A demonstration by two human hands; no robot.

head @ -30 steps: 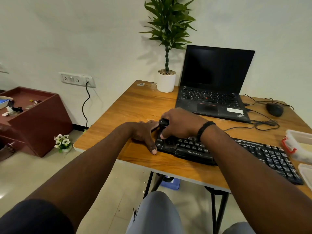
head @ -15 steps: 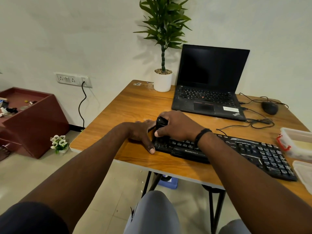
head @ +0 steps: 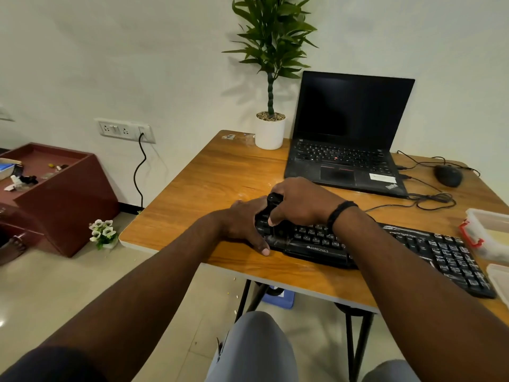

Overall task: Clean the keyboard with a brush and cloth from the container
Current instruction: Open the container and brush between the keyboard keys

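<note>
Gripping the brush [head: 273,201], right hand [head: 300,202] over keyboard [head: 385,248].

Glossy wood-grain table [head: 209,183]; matt black plastic keyboard [head: 440,252] (dusty).

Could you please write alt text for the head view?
Right hand grips a black brush on a black keyboard's left end, which the left hand steadies. An open laptop sits behind on the wooden table.
</note>
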